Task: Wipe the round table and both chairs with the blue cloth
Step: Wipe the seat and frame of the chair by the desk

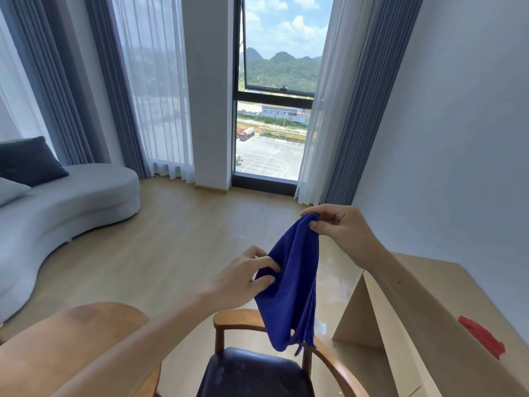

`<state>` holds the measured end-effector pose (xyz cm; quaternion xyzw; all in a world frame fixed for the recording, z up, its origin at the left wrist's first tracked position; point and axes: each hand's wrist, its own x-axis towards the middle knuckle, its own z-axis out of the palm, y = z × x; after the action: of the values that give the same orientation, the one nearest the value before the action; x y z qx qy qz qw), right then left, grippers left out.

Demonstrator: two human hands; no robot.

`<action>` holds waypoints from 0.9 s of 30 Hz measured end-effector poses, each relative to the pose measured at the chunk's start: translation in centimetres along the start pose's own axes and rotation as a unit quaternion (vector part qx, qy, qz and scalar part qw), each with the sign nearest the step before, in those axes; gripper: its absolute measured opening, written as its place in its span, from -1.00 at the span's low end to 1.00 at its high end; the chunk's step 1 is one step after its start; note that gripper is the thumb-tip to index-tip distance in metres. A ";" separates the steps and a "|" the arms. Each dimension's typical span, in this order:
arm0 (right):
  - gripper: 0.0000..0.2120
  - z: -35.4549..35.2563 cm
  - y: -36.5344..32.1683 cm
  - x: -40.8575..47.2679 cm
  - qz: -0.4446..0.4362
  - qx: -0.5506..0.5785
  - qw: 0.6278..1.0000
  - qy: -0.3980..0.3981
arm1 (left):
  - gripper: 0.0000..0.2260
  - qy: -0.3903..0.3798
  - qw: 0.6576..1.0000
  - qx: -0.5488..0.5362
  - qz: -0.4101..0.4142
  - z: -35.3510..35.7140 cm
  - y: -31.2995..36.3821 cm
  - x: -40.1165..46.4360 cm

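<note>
The blue cloth (292,285) hangs in the air in front of me. My right hand (340,230) pinches its top corner. My left hand (246,277) pinches its left edge lower down. Under the cloth stands a wooden chair (243,319) with a curved backrest and a dark seat cushion (252,373). The round wooden table (65,339) fills the lower left corner, partly covered by my left forearm. Only one chair shows.
A light wooden desk (429,305) with a slanted side panel stands along the right wall; a red item (483,336) lies on it. A grey curved sofa (65,202) with cushions sits at left. Bare wooden floor stretches towards the window (274,96) and curtains.
</note>
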<state>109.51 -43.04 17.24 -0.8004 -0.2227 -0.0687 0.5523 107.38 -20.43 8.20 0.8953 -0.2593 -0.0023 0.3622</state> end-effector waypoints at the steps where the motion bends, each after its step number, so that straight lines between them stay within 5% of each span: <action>1: -0.72 -0.1 0.0 0.0 -0.001 0.001 1.000 0.000 | -0.88 0.014 1.000 0.010 -0.010 0.2 0.1 0.1; 4: -0.71 -0.1 -0.1 0.0 -0.007 0.005 1.000 0.002 | -0.98 0.052 0.996 0.039 -0.054 0.9 0.2 0.5; 14: -0.76 -1.5 0.8 -0.2 -0.009 -0.055 0.998 0.025 | -0.83 0.151 0.980 0.028 -0.130 -4.3 0.3 1.6; 27: -0.76 -1.4 1.6 0.1 -0.010 -0.055 0.998 0.019 | -0.72 0.105 0.992 0.072 0.013 -9.8 0.6 1.1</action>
<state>110.52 -44.75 16.44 -0.8257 -0.2160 -0.1016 0.5112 109.97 -14.95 16.06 0.9108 -0.2306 0.1149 0.3225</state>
